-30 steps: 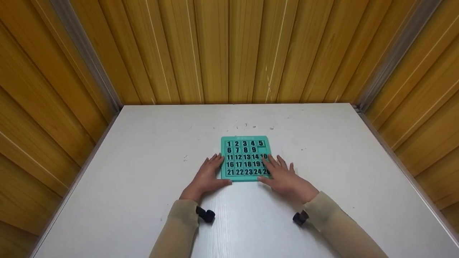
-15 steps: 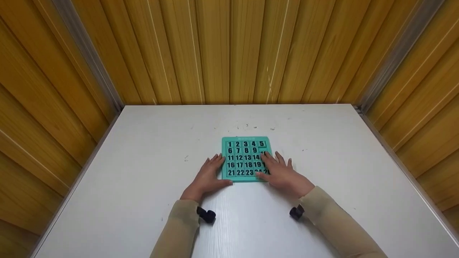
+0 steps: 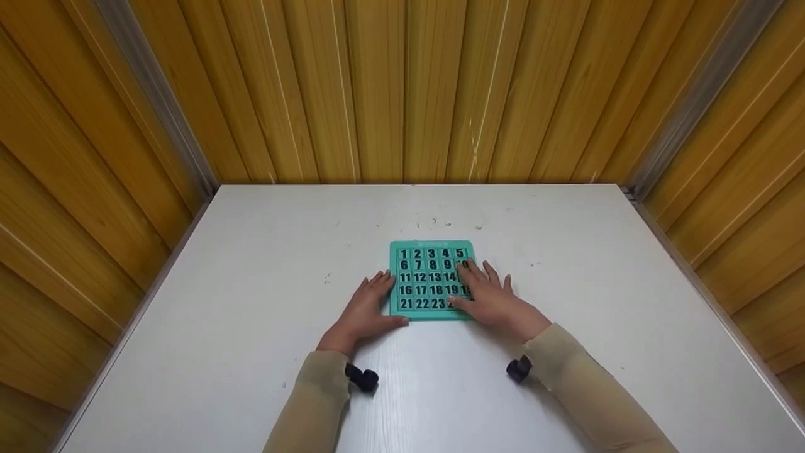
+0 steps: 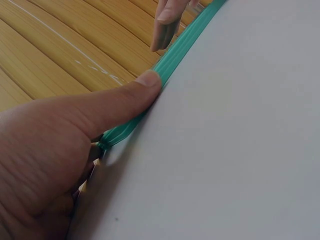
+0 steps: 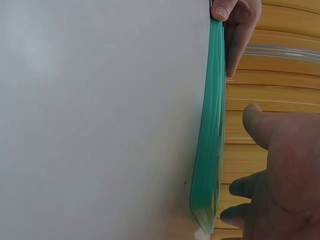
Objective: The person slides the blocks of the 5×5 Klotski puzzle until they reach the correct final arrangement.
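Note:
A green number sliding puzzle [image 3: 431, 284] lies flat on the white table in the head view, its tiles bearing black numerals. My left hand [image 3: 367, 311] holds its near left corner, thumb on the front edge and fingers along the left side. That thumb [image 4: 127, 97] presses the puzzle's green side in the left wrist view. Over the right-hand columns lies my right hand [image 3: 494, 296], fingers extended, with fingertips on the tiles around the tile marked 10 [image 3: 462, 263]. It hides several tiles at the lower right. The right wrist view shows its thumb [image 5: 260, 125] raised above the puzzle.
The white table [image 3: 283, 239] extends around the puzzle, with small dark marks behind it. Yellow wood-patterned walls [image 3: 377, 88] enclose the back and both sides. A small black device [image 3: 363, 377] sits at the left cuff and another black device [image 3: 519, 369] at the right.
The tile marked 10 has slid away from me into the gap below the 5. My right hand has shifted slightly forward and left with it; my left hand stays put.

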The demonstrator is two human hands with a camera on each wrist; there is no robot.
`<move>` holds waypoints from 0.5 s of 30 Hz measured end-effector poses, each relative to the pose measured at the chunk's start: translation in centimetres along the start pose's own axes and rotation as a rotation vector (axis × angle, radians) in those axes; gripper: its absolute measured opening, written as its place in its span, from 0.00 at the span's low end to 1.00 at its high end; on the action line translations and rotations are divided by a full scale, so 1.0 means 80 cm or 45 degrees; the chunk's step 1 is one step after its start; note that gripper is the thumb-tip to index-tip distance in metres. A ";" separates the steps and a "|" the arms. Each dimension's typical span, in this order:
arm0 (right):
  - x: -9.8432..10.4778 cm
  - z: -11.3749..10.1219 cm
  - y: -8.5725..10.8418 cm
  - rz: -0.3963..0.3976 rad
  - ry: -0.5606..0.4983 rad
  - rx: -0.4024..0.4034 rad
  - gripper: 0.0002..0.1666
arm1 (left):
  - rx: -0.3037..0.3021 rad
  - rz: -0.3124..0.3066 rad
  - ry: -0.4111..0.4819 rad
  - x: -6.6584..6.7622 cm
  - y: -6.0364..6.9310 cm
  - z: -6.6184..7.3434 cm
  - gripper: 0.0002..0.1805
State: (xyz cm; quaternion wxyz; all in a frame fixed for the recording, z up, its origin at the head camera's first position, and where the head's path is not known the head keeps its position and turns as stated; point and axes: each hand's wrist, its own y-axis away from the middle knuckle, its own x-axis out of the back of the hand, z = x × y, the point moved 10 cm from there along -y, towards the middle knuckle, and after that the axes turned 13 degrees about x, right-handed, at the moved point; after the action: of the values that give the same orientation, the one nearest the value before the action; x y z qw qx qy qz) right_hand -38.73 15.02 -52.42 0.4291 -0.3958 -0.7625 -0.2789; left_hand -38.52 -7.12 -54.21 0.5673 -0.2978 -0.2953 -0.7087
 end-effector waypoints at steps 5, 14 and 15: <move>-0.005 -0.015 0.026 -0.027 -0.004 0.015 0.50 | -0.005 -0.006 -0.010 0.000 -0.001 0.001 0.54; -0.019 -0.028 0.056 -0.076 0.042 -0.009 0.49 | -0.007 -0.012 -0.005 -0.003 -0.002 -0.001 0.54; -0.019 -0.028 0.055 -0.074 0.049 -0.011 0.49 | -0.003 -0.016 -0.002 -0.003 -0.002 -0.001 0.54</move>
State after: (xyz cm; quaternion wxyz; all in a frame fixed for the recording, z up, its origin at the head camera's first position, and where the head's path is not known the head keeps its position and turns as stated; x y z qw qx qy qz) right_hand -33.55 15.13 -52.30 0.4335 -0.3701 -0.7641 -0.3021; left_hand -38.61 -6.97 -54.44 0.5624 -0.2972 -0.2966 -0.7124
